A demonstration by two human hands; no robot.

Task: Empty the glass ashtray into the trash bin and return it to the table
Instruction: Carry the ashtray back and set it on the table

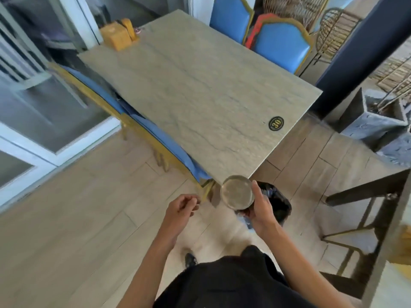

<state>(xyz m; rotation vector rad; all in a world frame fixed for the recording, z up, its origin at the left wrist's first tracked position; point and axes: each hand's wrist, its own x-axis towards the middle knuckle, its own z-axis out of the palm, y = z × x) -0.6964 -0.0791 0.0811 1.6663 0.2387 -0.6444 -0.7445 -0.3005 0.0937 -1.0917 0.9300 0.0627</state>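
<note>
Black shirt (222, 283) fills the bottom edge. My right hand (263, 210) grips the round glass ashtray (237, 192), fingers (258, 192) wrapped on its right rim, thumb side hidden. Ashtray is held in air just off the table (200, 85) corner. Black-lined trash bin (279, 203) sits directly behind my right fingers. My left hand (181, 206) is empty, fingers loosely curled together, just left of the ashtray.

Clear glossy glass ashtray (237, 192), matt stone-look table (200, 90) top veined grey, shiny black plastic liner in the trash bin (277, 202), pale wood-plank floor (77, 207), glossy blue upholstered chairs (282, 47) at one o'clock
</note>
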